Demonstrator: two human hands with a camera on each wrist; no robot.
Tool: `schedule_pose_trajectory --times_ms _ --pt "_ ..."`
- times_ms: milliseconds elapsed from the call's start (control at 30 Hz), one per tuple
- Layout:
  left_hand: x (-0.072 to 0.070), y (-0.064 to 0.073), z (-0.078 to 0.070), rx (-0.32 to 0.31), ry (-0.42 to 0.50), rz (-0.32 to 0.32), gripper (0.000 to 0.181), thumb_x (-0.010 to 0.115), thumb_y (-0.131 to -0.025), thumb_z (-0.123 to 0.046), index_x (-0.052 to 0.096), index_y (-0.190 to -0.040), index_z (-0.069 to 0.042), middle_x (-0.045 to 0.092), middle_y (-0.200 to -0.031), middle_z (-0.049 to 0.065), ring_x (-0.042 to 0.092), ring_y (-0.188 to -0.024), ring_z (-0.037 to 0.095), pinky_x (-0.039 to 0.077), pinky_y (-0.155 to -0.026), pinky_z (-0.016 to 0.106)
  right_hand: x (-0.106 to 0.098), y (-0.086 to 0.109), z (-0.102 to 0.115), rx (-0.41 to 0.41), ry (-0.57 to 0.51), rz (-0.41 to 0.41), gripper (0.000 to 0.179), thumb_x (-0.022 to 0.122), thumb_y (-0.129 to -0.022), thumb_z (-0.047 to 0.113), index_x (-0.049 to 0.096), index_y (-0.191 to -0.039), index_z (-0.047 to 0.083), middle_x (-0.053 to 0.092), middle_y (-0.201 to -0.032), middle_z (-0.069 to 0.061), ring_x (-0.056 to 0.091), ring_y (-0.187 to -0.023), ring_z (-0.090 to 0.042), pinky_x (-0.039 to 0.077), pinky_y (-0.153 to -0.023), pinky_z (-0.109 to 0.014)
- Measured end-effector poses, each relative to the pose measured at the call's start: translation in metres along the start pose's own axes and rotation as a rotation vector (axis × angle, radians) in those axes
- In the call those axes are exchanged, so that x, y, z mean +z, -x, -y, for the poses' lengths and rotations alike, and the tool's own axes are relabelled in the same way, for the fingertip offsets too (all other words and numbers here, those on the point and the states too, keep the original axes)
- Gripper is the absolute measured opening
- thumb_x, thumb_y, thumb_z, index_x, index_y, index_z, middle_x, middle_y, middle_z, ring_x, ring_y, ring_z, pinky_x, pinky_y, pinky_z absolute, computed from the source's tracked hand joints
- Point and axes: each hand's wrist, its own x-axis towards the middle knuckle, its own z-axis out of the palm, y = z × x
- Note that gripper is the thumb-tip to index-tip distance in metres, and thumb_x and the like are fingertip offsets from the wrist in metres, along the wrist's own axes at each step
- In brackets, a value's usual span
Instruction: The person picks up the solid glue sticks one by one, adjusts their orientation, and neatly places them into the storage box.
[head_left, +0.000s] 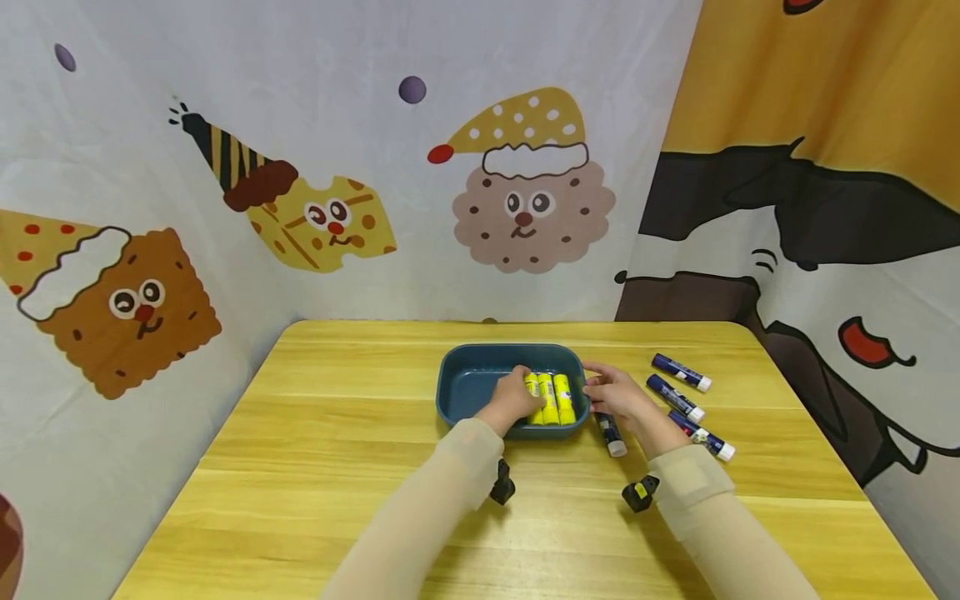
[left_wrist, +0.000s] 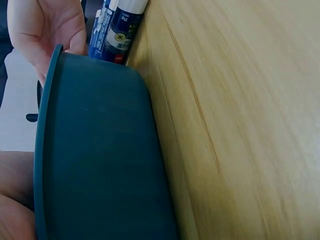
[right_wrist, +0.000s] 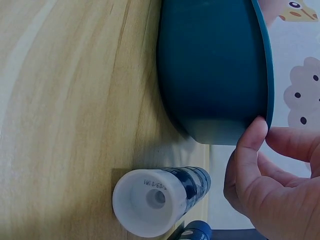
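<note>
My left hand (head_left: 513, 395) reaches into a dark teal plastic bin (head_left: 480, 355), its thumb and fingers around the leftmost of the yellow glue sticks (head_left: 564, 400) lying side by side there. In the left wrist view the bin's wall (left_wrist: 100, 145) hides the fingertips. At the bin's right end is my right hand (head_left: 617, 393). The right wrist view shows its thumb and finger (right_wrist: 254, 131) pinching the bin's rim at a corner. Just under this hand, outside the bin, lies a dark blue glue stick (right_wrist: 192, 185) with a white base.
Three more dark blue glue sticks with white ends lie to the right: a far one (head_left: 678, 371), a middle one (head_left: 675, 397) and a near one (head_left: 705, 437). The wooden table (head_left: 337, 433) meets a printed cloth backdrop (head_left: 337, 83) at its back and sides.
</note>
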Motion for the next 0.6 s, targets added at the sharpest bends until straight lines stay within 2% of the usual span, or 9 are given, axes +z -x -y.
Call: schedule_pose_trajectory --times_ms 100,267,367,467,600 --pt "0.0012 0.0005 -0.0025 -0.013 0.007 0.017 0.061 0.071 -0.085 -0.026 0.043 -0.139 -0.013 0.056 -0.129 0.013 0.056 -0.113 0.030 0.051 -0.087 0.041 0.0018 0.0020 0.0020 -0.003 -0.002 -0.006 0.054 0.044 -0.098 0.003 0.026 -0.148 0.005 0.045 -0.104 -0.010 0.051 -0.078 -0.019 0.052 -0.073 -0.034" --pt "-0.0007 0.0004 -0.0045 -0.055 0.022 0.004 0.055 0.063 -0.088 -0.017 0.044 -0.139 -0.012 0.056 -0.129 0.013 0.058 -0.099 0.025 0.050 -0.079 0.036 0.0017 0.0042 0.0035 -0.005 0.000 0.002 0.054 0.044 -0.098 0.003 0.026 -0.148 0.004 0.045 -0.104 -0.010 0.051 -0.080 -0.020 0.053 -0.073 -0.034" --pt "-0.0025 -0.0005 -0.0047 -0.053 -0.017 -0.013 0.048 0.059 -0.087 -0.009 0.050 -0.134 -0.008 0.059 -0.123 0.013 0.057 -0.093 0.022 0.050 -0.078 0.033 -0.0002 0.0024 0.0012 0.008 0.001 -0.006 0.054 0.046 -0.097 0.004 0.029 -0.148 0.007 0.046 -0.103 -0.008 0.052 -0.081 -0.020 0.053 -0.075 -0.034" --pt "-0.0044 -0.0007 -0.0041 -0.035 -0.066 -0.026 0.045 0.058 -0.085 -0.006 0.055 -0.130 -0.006 0.060 -0.122 0.012 0.057 -0.099 0.021 0.050 -0.083 0.033 -0.0017 0.0012 -0.0006 0.012 0.001 -0.007 0.053 0.048 -0.096 0.006 0.031 -0.147 0.009 0.046 -0.101 -0.006 0.053 -0.079 -0.018 0.053 -0.076 -0.034" --pt "-0.0072 0.0012 -0.0029 -0.029 -0.106 -0.043 0.043 0.061 -0.087 -0.011 0.057 -0.129 -0.010 0.060 -0.126 0.009 0.058 -0.101 0.023 0.050 -0.085 0.037 -0.0011 0.0018 0.0000 -0.003 -0.005 0.004 0.054 0.048 -0.097 0.005 0.029 -0.148 0.006 0.046 -0.101 -0.006 0.052 -0.077 -0.017 0.053 -0.074 -0.034"
